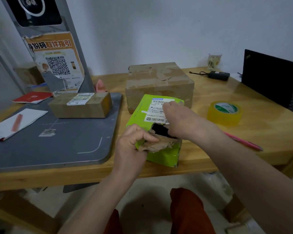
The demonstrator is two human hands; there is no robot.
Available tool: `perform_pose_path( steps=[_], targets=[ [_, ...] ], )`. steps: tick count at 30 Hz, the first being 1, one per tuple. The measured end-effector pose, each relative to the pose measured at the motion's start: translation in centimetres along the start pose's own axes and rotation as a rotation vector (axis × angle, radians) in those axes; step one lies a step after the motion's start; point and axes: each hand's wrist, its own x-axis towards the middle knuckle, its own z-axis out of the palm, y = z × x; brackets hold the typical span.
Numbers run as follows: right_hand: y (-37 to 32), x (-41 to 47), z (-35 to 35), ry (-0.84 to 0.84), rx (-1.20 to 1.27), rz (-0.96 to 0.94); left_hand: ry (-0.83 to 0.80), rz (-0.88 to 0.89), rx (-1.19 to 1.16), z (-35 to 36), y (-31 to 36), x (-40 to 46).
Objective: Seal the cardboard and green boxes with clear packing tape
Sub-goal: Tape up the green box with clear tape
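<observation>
A green box (161,154) with white shipping labels lies at the table's front edge, its near top torn open to a dark hole with ragged brown cardboard. My left hand (134,144) pinches the torn brown flap at the box's near left corner. My right hand (181,120) lies on the box top over the labels, fingers pointing away; its grip cannot be made out. Behind the green box stands a large worn cardboard box (159,81). A roll of clear yellowish packing tape (224,113) lies flat on the table to the right, apart from both hands.
A grey scale platform (49,142) on the left carries a small labelled cardboard box (80,105) and a notepad with a pen (15,123). A pink pen (243,141) lies by my right forearm. A black laptop (271,78), a charger (218,75) and a glass (214,60) stand at the back right.
</observation>
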Motion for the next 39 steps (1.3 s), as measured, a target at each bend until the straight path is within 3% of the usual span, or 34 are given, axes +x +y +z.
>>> perform_pose_path(
  steps=[5, 10, 17, 22, 28, 39],
  targets=[
    [0.7, -0.4, -1.2, 0.036, 0.116, 0.025, -0.004, 0.027, 0.02, 0.0, -0.3, 0.0],
    [1.6, -0.7, -1.6, 0.046, 0.266, 0.023, -0.032, 0.226, 0.218, 0.3, -1.1, 0.3],
    [2.0, -1.4, -0.9, 0.076, 0.332, 0.05, -0.039, 0.156, 0.133, 1.4, -1.1, 0.4],
    [0.6, -2.7, -0.8, 0.138, 0.12, 0.129, -0.004, 0.116, 0.035, 1.1, -1.4, 0.7],
    [0.3, -1.8, -1.2, -0.088, -0.091, 0.14, 0.093, 0.238, 0.125, 2.4, -1.7, 0.3],
    [2.9, -1.7, -1.9, -0.271, 0.526, 0.025, 0.16, 0.234, 0.125, 2.1, -1.6, 0.1]
  ],
)
